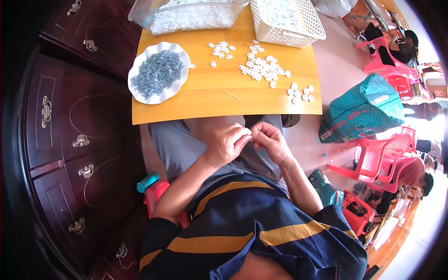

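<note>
Just past the table's near edge, above my lap, both hands meet with their fingertips together. My left hand [227, 143] is closed in a pinch, and so is my right hand [272, 143]; whatever small thing lies between the fingertips is hidden. On the wooden table [200, 100] a scalloped white dish [165, 96] holds a heap of thin grey-blue pins or screws [158, 72]. Small white two-holed plates [221, 49] lie at the middle, beside a loose pile of round white pieces [263, 69]. More round pieces [294, 92] sit near the right edge. A thin wooden stick [234, 96] lies nearest my hands.
A clear tub [140, 17] and a perforated white basket [296, 36], both full of white pieces, stand at the table's far side. Dark wooden cabinets [65, 112] line the left. To the right are a teal bag [361, 109] and pink plastic chairs [373, 158]; people sit farther off.
</note>
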`<state>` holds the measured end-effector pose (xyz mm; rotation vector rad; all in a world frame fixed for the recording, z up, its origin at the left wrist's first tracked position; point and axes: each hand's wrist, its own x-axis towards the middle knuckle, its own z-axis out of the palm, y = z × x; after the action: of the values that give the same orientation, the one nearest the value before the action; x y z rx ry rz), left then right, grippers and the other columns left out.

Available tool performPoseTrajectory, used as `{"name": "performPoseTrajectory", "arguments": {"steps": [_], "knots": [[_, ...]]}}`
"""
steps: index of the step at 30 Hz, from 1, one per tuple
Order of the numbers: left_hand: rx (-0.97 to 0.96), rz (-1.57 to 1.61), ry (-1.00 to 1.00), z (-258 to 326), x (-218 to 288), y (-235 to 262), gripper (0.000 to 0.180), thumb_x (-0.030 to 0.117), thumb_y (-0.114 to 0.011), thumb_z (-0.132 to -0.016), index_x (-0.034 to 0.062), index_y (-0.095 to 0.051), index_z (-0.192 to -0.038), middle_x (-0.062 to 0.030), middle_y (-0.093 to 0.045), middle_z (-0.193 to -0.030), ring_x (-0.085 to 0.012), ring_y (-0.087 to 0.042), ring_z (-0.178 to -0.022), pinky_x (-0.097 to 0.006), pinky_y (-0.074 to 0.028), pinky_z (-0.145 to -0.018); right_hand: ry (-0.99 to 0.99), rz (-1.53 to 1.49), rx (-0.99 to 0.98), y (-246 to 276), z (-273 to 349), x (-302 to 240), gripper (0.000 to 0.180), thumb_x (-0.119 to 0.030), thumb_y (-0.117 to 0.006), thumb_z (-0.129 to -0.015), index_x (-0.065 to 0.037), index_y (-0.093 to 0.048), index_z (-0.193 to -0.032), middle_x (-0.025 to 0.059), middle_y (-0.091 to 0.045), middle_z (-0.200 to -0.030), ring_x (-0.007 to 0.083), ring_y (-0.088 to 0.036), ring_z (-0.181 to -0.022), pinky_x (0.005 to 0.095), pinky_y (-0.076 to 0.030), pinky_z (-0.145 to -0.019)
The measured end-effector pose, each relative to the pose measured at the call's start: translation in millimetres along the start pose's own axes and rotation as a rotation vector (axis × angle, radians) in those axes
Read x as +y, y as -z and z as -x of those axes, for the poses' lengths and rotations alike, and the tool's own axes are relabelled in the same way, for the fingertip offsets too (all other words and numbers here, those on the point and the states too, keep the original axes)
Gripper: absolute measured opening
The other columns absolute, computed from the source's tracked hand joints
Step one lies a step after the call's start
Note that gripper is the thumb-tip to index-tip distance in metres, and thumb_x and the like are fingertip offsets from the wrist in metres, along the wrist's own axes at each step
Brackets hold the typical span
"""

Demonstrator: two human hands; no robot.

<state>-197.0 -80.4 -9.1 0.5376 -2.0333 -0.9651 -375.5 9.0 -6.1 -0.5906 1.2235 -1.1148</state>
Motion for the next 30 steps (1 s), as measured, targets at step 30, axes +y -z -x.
{"name": "performPoseTrajectory", "arguments": {"steps": [30], "knots": [[-0.124,0.517,0.553,35,5,-27,0.010,0.009,-0.068,-0.093,0.0028,-0.064,-0.086,0.0034,-0.059,-0.067,-0.0025,-0.052,-0.060,-0.023,-0.043,-0.055,0.750,1.248,0.506,20,-73,-81,0.007,-0.014,-0.068,-0.088,-0.007,-0.068,-0.087,0.0115,-0.069,-0.082,0.0329,-0.068,-0.074,0.0432,-0.053,-0.065]]}}
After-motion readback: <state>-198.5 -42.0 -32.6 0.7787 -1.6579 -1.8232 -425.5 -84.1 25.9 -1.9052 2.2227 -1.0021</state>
